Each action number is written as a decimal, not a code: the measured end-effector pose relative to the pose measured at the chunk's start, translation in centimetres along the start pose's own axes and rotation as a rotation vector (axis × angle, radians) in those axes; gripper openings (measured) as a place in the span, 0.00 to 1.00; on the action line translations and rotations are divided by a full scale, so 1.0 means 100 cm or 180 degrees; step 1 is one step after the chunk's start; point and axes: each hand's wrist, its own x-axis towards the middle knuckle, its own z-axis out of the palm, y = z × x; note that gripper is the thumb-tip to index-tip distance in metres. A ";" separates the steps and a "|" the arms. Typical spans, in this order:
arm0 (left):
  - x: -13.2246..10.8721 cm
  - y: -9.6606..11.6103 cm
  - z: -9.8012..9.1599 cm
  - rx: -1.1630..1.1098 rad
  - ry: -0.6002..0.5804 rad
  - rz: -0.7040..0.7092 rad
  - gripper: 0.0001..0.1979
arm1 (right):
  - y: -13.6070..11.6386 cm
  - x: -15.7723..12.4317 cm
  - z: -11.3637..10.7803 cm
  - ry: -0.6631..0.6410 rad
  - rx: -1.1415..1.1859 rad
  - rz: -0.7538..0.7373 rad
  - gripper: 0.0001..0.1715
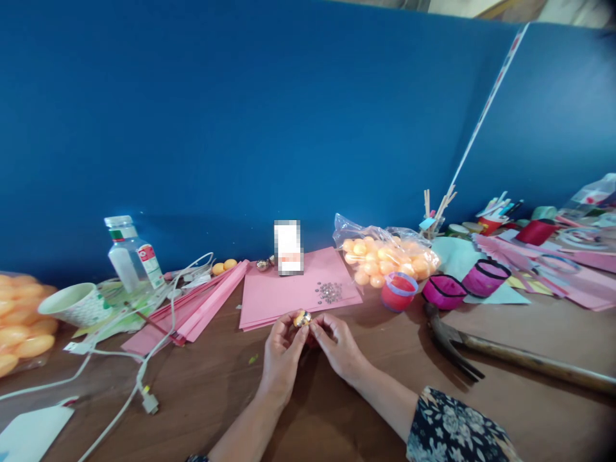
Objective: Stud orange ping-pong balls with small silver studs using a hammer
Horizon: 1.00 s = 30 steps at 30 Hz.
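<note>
Between my two hands, over the wooden table, is a small orange ball (303, 318) with shiny silver pieces on its surface. My left hand (280, 356) grips it from the left with thumb and fingers. On the other side, my right hand (341, 350) is pinched closed at the ball's edge; whatever its fingertips hold is too small or hidden to make out. Just beyond my hands lie pink sheets (279, 298) with a scatter of small silvery bits (330, 292) on them. Two shiny metallic balls (262, 265) rest near the sheets' far left corner.
A white blurred box (289, 247) stands on the sheets. To the right are a bag of orange balls (373, 260), a red cup (399, 296), magenta rings (443, 292) and a hammer (520, 356). White cables (144, 366), a paper cup (79, 305) and a bottle (124, 253) occupy the left.
</note>
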 end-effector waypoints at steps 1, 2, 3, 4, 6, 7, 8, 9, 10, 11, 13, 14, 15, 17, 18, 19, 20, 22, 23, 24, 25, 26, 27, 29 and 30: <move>0.000 0.000 0.000 0.0018 0.0004 0.0001 0.18 | 0.001 0.000 0.000 0.0012 -0.0029 0.0000 0.16; 0.000 0.000 0.000 0.0039 -0.0001 0.0008 0.18 | 0.002 0.000 0.000 0.0024 -0.0054 0.0000 0.16; 0.000 0.001 0.000 0.0057 -0.0001 0.0025 0.18 | 0.003 0.000 0.000 0.0032 -0.0073 0.0001 0.17; -0.001 0.001 0.000 0.0074 -0.0003 0.0042 0.18 | 0.004 0.000 0.000 0.0037 -0.0086 0.0004 0.17; -0.001 0.001 0.000 0.0103 -0.0009 0.0064 0.17 | 0.005 0.000 0.000 0.0035 -0.0098 0.0009 0.17; -0.001 0.001 0.000 0.0114 -0.0014 0.0071 0.17 | 0.005 -0.001 0.000 0.0040 -0.0102 0.0006 0.17; -0.001 0.001 0.000 0.0127 -0.0022 0.0079 0.17 | 0.005 -0.001 0.001 0.0042 -0.0101 0.0005 0.17; -0.001 0.000 0.000 0.0138 -0.0025 0.0091 0.16 | 0.004 -0.001 0.001 0.0042 -0.0092 0.0008 0.17; -0.001 0.000 0.000 0.0149 -0.0024 0.0102 0.16 | 0.004 -0.001 0.001 0.0048 -0.0076 0.0014 0.16; -0.001 0.000 0.000 0.0161 -0.0019 0.0110 0.16 | 0.003 -0.001 0.002 0.0047 -0.0061 0.0024 0.16; -0.001 0.000 0.000 0.0172 -0.0002 0.0106 0.16 | 0.002 -0.001 0.002 0.0051 -0.0037 0.0049 0.16; -0.001 0.000 0.000 0.0171 0.0011 0.0097 0.17 | 0.002 -0.001 0.002 0.0052 -0.0040 0.0059 0.16; -0.001 0.000 0.000 0.0167 0.0021 0.0086 0.17 | 0.003 -0.001 0.002 0.0060 -0.0051 0.0063 0.16; -0.001 0.000 0.000 0.0162 0.0040 0.0078 0.17 | 0.004 -0.001 0.002 0.0056 -0.0090 0.0071 0.17; -0.001 0.000 0.000 0.0163 0.0048 0.0081 0.17 | 0.005 -0.001 0.001 0.0055 -0.0109 0.0069 0.17; -0.001 0.000 0.000 0.0169 0.0048 0.0085 0.17 | 0.006 0.000 0.001 0.0051 -0.0125 0.0066 0.17; -0.001 0.000 0.000 0.0175 0.0046 0.0091 0.17 | 0.007 0.000 0.001 0.0052 -0.0137 0.0060 0.17; -0.002 0.000 0.000 0.0191 0.0035 0.0104 0.16 | 0.008 0.000 0.001 0.0052 -0.0170 0.0051 0.17; -0.002 0.000 0.000 0.0201 0.0033 0.0111 0.16 | 0.009 0.000 0.001 0.0063 -0.0198 0.0049 0.16; -0.002 -0.001 0.000 0.0212 0.0028 0.0115 0.15 | 0.010 0.000 0.001 0.0073 -0.0231 0.0055 0.16; -0.002 -0.001 0.000 0.0225 0.0024 0.0120 0.15 | 0.010 0.000 0.001 0.0076 -0.0261 0.0066 0.16; -0.002 -0.002 -0.001 0.0237 0.0018 0.0123 0.15 | 0.011 0.000 0.001 0.0082 -0.0285 0.0077 0.16; -0.001 -0.002 -0.001 0.0252 0.0012 0.0124 0.15 | 0.011 0.000 0.001 0.0084 -0.0303 0.0089 0.16; -0.001 -0.004 -0.002 0.0281 0.0005 0.0132 0.15 | 0.012 0.000 0.001 0.0090 -0.0329 0.0101 0.15; 0.000 -0.004 -0.002 0.0295 0.0013 0.0144 0.15 | 0.012 0.000 0.002 0.0092 -0.0349 0.0103 0.16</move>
